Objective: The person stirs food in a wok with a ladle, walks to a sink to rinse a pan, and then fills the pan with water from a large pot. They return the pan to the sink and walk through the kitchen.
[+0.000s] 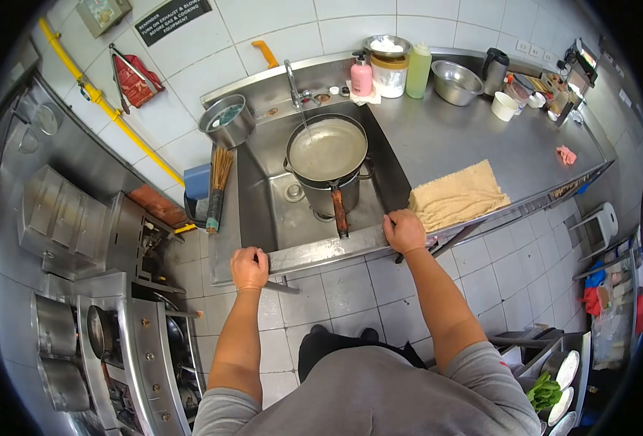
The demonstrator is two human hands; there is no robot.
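Pan beyond; hands (apart) on sink

Pink pump bottle, yellow wall pipe, steel bowl, white stool

The person wears a grey T-shirt of smooth-looking cloth, with a faint vertical crease down the front. Its short left sleeve and short right sleeve are the same grey, and a small red mark, too tiny to read, shows by the right one's outer edge. Below the shirt appear a black lower garment, its cut largely hidden, and the rounded toes of dark shoes. The left hand and right hand are bare.
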